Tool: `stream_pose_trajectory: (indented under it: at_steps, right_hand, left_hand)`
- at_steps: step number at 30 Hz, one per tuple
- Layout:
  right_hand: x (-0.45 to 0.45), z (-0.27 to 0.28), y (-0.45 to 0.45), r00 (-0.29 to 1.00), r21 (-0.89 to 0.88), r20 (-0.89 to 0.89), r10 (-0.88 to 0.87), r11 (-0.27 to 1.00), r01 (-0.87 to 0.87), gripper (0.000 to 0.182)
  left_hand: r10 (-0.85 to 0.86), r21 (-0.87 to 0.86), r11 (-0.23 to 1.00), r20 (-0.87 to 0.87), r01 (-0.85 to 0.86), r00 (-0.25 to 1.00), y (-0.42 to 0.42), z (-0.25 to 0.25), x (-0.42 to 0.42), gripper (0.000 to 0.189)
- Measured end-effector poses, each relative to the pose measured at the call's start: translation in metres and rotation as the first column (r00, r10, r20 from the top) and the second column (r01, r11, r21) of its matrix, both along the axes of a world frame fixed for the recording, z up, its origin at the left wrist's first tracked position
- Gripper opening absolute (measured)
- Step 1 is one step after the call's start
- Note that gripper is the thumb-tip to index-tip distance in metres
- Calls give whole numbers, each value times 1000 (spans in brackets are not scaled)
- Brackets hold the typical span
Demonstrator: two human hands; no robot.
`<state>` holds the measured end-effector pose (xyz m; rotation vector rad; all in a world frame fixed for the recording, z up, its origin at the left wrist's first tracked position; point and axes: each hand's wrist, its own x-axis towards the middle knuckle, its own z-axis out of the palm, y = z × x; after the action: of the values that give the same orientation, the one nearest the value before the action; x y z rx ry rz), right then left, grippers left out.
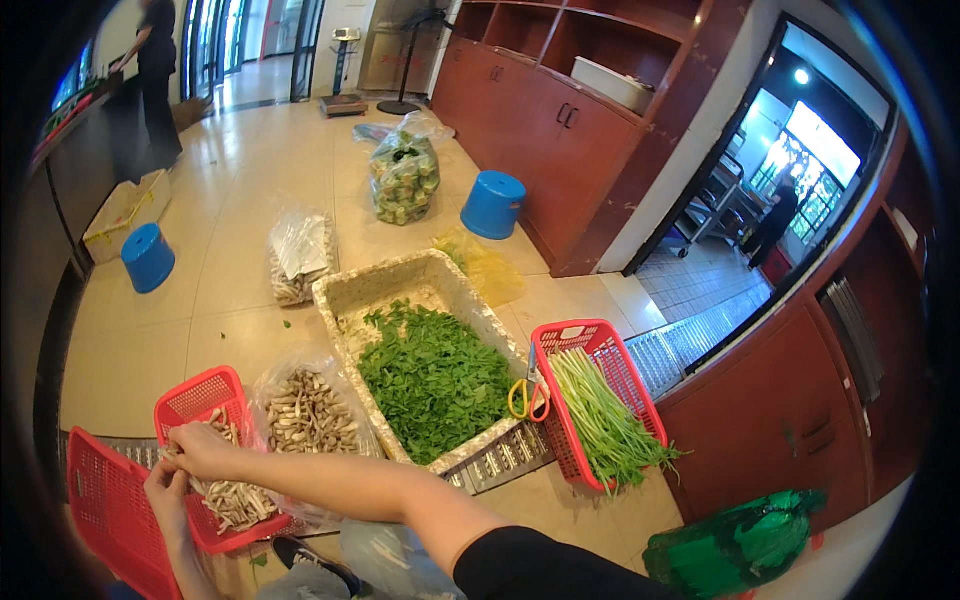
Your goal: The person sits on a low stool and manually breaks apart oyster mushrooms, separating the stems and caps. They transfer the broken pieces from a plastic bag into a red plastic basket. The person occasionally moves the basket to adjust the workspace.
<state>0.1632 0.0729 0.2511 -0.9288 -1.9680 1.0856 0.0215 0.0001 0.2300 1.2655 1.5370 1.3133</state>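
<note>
Both hands meet over a red plastic basket that holds pale torn mushroom strips. My right hand reaches across from the right, its fingertips pinched on a small mushroom, mostly hidden. Just below it, my left hand has its thumb and fingers closed on the same piece. To the right of the basket, an open clear plastic bag is full of whole brown-capped mushrooms. A second red basket stands at the left, partly behind my left forearm.
A foam box holds green leaves; scissors hang on its rim. Green stalks fill another red basket. Beyond are blue stools, bagged vegetables and a bagged bundle. Two people stand farther off.
</note>
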Motion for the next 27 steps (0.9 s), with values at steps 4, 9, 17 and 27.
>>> stream_pose_trajectory:
  at_steps: [4, 9, 17, 27]
  right_hand:
    - [10, -41, 11, 979, -65, -93, 181, 980, -187, 20]
    - [-26, -90, 24, 927, -531, -345, 146, 784, -321, 24]
    - [-8, -149, 55, 913, -782, -367, -178, 590, -200, 10]
    - [-36, -236, 8, 993, -598, -12, 114, 795, -99, 29]
  left_hand:
    - [-114, -104, 985, 227, 141, 967, -4, -41, -17, 7]
    - [146, -78, 989, 588, -124, 795, -5, -63, -15, 12]
    - [329, -295, 938, 583, -183, 743, 16, -145, -44, 17]
    - [488, -239, 854, 63, -462, 870, 10, -194, -37, 34]
